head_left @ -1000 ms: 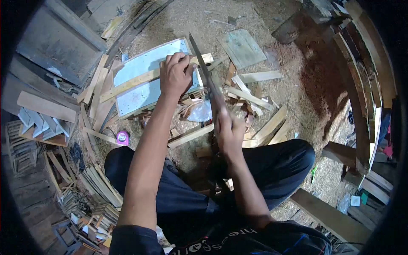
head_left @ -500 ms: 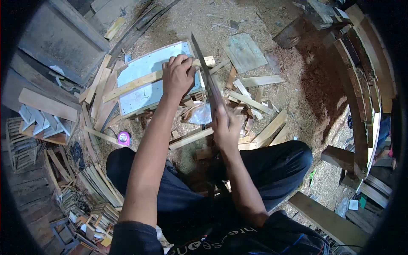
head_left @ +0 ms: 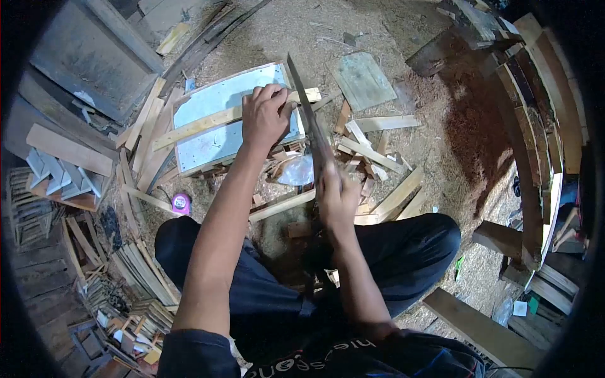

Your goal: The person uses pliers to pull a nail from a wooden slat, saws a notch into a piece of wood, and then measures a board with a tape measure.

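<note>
A light wooden strip (head_left: 198, 128) lies slantwise across a pale blue board (head_left: 214, 93) in front of me. My left hand (head_left: 267, 114) is closed over the strip near its right end, gripping it against the board. In my right hand (head_left: 338, 195) is a hand saw (head_left: 310, 120), its long dark blade pointing away from me. The blade overlaps the strip just right of my left hand, and the strip's end sticks out beyond it. My right fingers wrap round the saw's handle, which they mostly hide.
Loose wood offcuts (head_left: 372, 154) and a crumpled clear plastic bag (head_left: 296, 170) lie before my knees. A pink tape measure (head_left: 181, 203) rests left of my knee. Stacked planks (head_left: 526, 138) stand at right beside reddish sawdust (head_left: 469, 120). A worn flat panel (head_left: 362, 80) lies farther off.
The saw and my right hand have shifted slightly toward me. My left hand keeps its hold on the strip. The whole view has moved a little.
</note>
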Motion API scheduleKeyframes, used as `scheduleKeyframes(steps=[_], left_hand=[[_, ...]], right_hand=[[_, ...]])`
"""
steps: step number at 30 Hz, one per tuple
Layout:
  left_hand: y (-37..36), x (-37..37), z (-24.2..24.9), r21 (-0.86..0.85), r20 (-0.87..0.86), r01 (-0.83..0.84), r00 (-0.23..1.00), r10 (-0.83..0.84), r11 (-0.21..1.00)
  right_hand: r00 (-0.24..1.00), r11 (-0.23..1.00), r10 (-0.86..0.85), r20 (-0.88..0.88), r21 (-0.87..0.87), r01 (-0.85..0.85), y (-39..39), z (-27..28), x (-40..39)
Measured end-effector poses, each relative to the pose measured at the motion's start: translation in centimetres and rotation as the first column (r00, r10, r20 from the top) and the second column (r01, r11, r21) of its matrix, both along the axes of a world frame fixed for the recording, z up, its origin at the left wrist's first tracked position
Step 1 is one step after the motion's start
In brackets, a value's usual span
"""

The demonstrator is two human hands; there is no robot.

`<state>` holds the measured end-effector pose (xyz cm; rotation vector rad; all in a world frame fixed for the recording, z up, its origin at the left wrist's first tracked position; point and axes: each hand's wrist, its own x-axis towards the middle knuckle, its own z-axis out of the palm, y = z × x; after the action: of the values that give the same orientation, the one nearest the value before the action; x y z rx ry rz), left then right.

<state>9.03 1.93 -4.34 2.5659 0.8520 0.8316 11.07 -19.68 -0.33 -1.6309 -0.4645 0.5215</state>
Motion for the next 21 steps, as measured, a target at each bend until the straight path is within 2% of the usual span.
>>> scheduleKeyframes(steps=[1, 2, 4, 6, 7, 8, 10, 11, 14, 16, 18, 20, 21], left_hand=[[-0.1, -0.1, -0.1, 0.007, 0.009, 0.01, 1.0, -0.01, 1.0], [-0.1, -0.2, 0.0, 0.019, 0.019, 0.018, 1.0, -0.018, 1.0], [0.1, -0.2, 0.0, 0.019, 0.006, 0.023, 1.0, -0.023, 1.0], [0.5, 0.3, -0.4, 0.016, -0.005, 0.001, 1.0, -0.001, 1.0], [0.3, 0.2, -0.4, 0.02, -0.019, -0.001, 1.0, 0.001, 1.0], [0.2, 0.1, -0.5, 0.016, -0.002, -0.012, 1.0, 0.012, 1.0], [0.0, 0.0, -0.5, 0.037, 0.027, 0.001, 1.0, -0.002, 0.999], [0.1, 0.0, -0.5, 0.037, 0.029, -0.012, 1.0, 0.011, 0.999], [0.2, 0.0, -0.3, 0.043, 0.02, 0.02, 1.0, -0.021, 0.999], [0.7, 0.4, -0.8, 0.035, 0.06, 0.015, 0.998, -0.017, 0.999], [0.0, 0.1, -0.5, -0.003, 0.023, 0.018, 1.0, -0.018, 1.0], [0.0, 0.1, -0.6, -0.01, 0.049, 0.003, 0.999, -0.002, 1.0], [-0.1, 0.0, -0.5, 0.014, 0.046, 0.0, 0.999, 0.0, 1.0]], right_hand=[[1.0, 1.0, 0.002, 0.02, -0.016, -0.002, 1.9, -0.1, 1.0], [0.993, 0.999, -0.005, -0.121, 0.049, 0.011, 3.0, -0.3, 1.4], [1.0, 1.0, 0.002, -0.004, 0.003, -0.002, 1.5, -0.3, 0.4], [1.0, 0.999, 0.026, -0.013, -0.031, -0.026, -2.8, 1.5, -1.1], [0.995, 0.998, -0.007, -0.098, 0.054, 0.012, -3.1, 1.2, -1.8], [0.995, 0.998, 0.009, -0.103, 0.063, -0.002, -2.3, 0.7, -1.3], [0.999, 0.998, 0.021, 0.04, -0.053, -0.019, 0.7, 0.8, 0.5], [1.0, 0.999, -0.002, 0.028, -0.037, 0.003, 2.6, -0.2, 1.6], [0.993, 0.996, 0.057, 0.105, -0.074, -0.049, 0.3, 1.5, 0.5], [0.988, 1.0, 0.026, -0.153, 0.012, -0.024, -4.5, 1.1, -1.3], [0.981, 0.998, 0.049, -0.187, -0.021, -0.054, -4.5, 1.8, -1.3], [0.999, 0.997, 0.034, 0.005, -0.065, -0.033, -0.5, 1.4, 0.3], [0.999, 0.996, 0.035, 0.033, -0.077, -0.033, 1.4, 0.8, 1.2]])
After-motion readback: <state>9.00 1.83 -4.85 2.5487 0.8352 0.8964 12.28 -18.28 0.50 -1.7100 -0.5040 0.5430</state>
